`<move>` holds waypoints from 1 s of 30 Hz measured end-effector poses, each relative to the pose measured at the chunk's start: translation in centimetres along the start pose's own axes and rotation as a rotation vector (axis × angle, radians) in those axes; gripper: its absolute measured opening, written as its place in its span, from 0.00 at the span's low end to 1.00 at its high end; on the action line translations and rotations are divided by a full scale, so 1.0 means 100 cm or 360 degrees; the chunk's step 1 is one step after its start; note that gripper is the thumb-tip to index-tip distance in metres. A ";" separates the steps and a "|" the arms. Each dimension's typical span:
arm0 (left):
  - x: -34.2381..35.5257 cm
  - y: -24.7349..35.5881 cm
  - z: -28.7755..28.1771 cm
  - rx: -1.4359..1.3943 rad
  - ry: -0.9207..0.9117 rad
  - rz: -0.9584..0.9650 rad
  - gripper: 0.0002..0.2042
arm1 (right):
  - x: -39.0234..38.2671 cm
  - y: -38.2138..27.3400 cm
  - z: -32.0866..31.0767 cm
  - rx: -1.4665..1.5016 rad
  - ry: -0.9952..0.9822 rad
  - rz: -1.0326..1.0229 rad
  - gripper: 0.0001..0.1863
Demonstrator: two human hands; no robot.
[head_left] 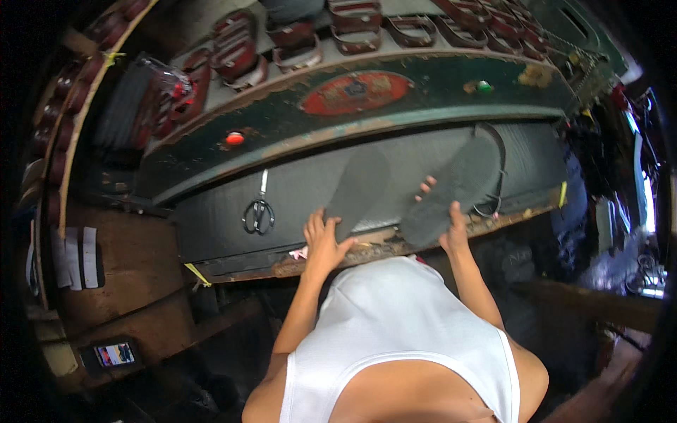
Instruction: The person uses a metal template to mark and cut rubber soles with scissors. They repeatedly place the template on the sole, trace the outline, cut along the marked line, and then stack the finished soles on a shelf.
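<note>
On the dark grey work surface, my left hand rests with fingers apart at the lower end of a flat, dark shoe-sole piece. My right hand grips a second dark sole piece, its fingertips showing past both edges. Left of my left hand lie black-handled scissors, blades pointing away from me. A thin dark strip curves around the right of the held sole. A small pinkish scrap sits on the front edge beside my left wrist.
A green painted ledge spans the back, with stacked maroon curved pieces above it. A brown wooden surface at left holds pale strips and a phone. Dark clutter crowds the right side.
</note>
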State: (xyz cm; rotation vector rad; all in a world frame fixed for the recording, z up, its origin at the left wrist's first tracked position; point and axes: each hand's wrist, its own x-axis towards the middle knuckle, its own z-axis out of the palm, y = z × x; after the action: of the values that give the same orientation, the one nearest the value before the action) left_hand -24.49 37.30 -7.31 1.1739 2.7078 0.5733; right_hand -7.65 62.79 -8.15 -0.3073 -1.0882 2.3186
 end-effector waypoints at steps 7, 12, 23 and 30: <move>-0.002 0.071 -0.012 -0.1098 -0.0222 0.0406 0.43 | -0.004 0.044 0.049 -0.0220 -0.0373 0.0026 0.55; 0.000 0.078 -0.012 -0.1177 -0.0320 0.0151 0.43 | -0.013 0.048 0.044 -0.0045 -0.0116 0.0165 0.60; 0.019 -0.008 0.017 0.0103 -0.0071 0.0034 0.45 | -0.027 0.033 -0.005 -0.0114 0.0335 0.0130 0.59; 0.018 0.037 0.000 -0.1578 -0.0465 -0.0160 0.44 | -0.036 0.056 -0.003 -0.0036 0.0240 0.0198 0.61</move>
State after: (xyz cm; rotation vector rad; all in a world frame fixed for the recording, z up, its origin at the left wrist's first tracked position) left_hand -23.22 40.90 -5.76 0.7403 1.7876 1.3633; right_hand -6.73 57.98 -12.71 -0.5635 -1.0481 2.3491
